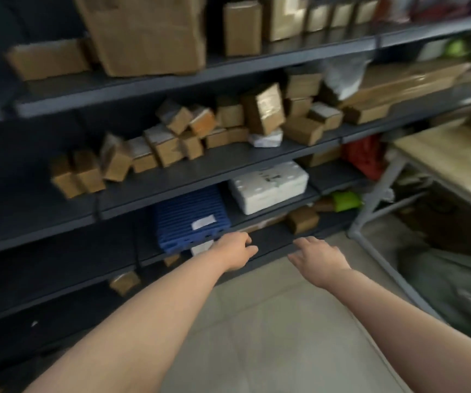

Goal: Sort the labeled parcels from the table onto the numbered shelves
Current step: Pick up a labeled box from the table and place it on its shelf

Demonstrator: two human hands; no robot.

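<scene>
Dark metal shelves [228,163] fill the left and centre of the blurred head view. Several small brown cardboard parcels [169,143] crowd the middle shelf, and bigger boxes [146,32] stand on the top one. My left hand [235,249] reaches toward a lower shelf beside a blue ribbed parcel [188,217], fingers loosely curled and holding nothing. My right hand [318,258] hovers to the right of it, fingers relaxed and empty. A white foam box [268,185] lies on the shelf above my hands. No shelf number can be read.
A light wooden table [452,157] on a grey metal frame stands at the right, with bags and boxes under it. A red bag [366,154] and a green item [345,201] sit at the shelf's right end. Pale floor tiles [271,336] lie below my arms.
</scene>
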